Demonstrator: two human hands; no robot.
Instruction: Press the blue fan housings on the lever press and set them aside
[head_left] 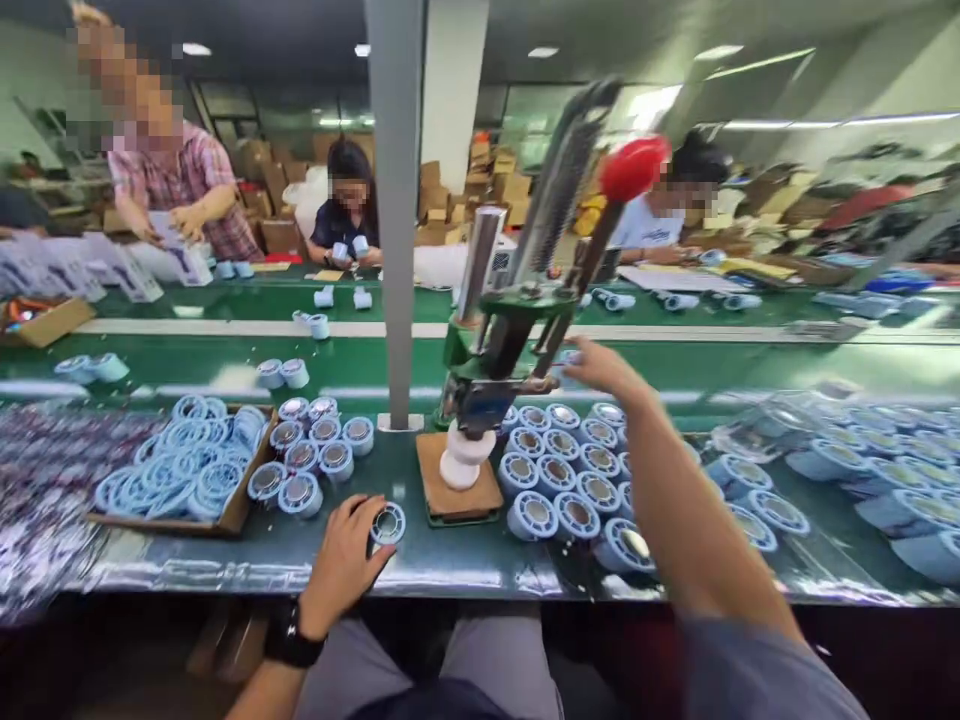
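My left hand (pixel 349 550) curls around the side of a light blue round housing (pixel 388 523), which stands on the bench near its front edge. Stretched far forward past the press, my right hand (pixel 604 372) has its fingers at a small light blue part (pixel 568 357), partly hidden by the press and the fingers. The green hand press (pixel 502 340) with a red knob (pixel 634 168) stands between my arms. Under its ram, a white round block (pixel 459 458) sits on a brown base plate (pixel 431 480).
A cardboard tray (pixel 247 490) of light blue rings stands left, with several housings (pixel 302 455) beside it. Many more housings (pixel 556 472) fill the right side. Beyond runs a green conveyor (pixel 337 350); several people work across it. A grey post (pixel 397 220) rises behind the bench.
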